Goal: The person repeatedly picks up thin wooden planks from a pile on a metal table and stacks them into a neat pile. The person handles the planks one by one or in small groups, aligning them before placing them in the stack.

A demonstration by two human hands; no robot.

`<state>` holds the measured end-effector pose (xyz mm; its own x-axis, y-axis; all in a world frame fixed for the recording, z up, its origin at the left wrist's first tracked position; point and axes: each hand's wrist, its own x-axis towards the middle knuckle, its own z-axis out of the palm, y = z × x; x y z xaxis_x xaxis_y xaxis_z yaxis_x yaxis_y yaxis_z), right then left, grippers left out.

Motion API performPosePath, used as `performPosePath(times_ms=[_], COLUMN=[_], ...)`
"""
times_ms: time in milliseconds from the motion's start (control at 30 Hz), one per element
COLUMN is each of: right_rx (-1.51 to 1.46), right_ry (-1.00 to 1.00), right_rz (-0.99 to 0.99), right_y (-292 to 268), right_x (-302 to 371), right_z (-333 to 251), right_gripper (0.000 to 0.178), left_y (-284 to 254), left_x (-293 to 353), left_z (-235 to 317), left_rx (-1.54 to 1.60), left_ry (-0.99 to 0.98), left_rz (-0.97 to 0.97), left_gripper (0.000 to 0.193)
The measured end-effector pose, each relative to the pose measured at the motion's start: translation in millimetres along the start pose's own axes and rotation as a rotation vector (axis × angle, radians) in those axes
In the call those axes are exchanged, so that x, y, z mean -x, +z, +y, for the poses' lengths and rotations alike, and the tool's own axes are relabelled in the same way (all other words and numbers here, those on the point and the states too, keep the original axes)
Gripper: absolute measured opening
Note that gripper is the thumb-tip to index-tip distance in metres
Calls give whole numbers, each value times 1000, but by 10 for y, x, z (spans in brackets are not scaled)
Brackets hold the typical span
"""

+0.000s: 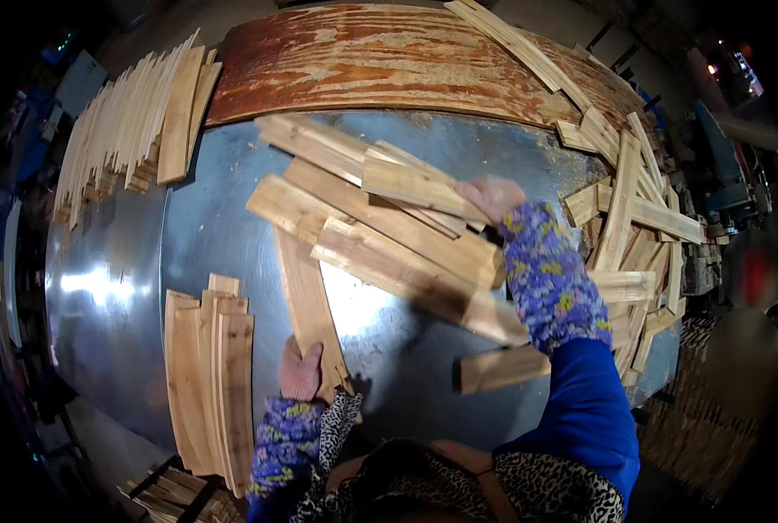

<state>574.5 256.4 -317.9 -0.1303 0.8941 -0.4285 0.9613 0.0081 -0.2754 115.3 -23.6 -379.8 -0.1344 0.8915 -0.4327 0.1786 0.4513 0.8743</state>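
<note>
My left hand (300, 370) is closed on the near end of a long, narrow wooden board (304, 301). The far end of that board runs under a loose pile. My right hand (491, 196) reaches across the table and grips the right end of a pale wooden board (413, 183) on top of the pile; its fingers are partly hidden. Between my hands, several more boards lie slantwise and overlap, among them a board with a bright edge (389, 266) and a curved-looking one (293, 207). Floral sleeves cover both my forearms.
A row of boards on edge (127, 126) stands at the far left, and a smaller stack (207, 375) at the near left. Boards are heaped crosswise (620, 209) on the right. Behind lies a worn reddish plywood sheet (380, 65). The metal tabletop (223, 235) shines.
</note>
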Motion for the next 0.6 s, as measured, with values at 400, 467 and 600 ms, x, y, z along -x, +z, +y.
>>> performPosePath(times_ms=[400, 467, 600], right_rx=[-291, -182, 59], right_ry=[-41, -181, -243], right_rz=[387, 457, 139], right_y=[1388, 1473, 1202], right_x=[2858, 3083, 3365], right_z=[-106, 183, 163], right_gripper=[110, 112, 107], left_y=[1073, 1067, 484], left_x=[83, 133, 395], left_z=[793, 710, 218], left_rx=[-307, 3, -71], left_ry=[291, 209, -14], left_rz=[-247, -296, -64], left_gripper=[36, 33, 38])
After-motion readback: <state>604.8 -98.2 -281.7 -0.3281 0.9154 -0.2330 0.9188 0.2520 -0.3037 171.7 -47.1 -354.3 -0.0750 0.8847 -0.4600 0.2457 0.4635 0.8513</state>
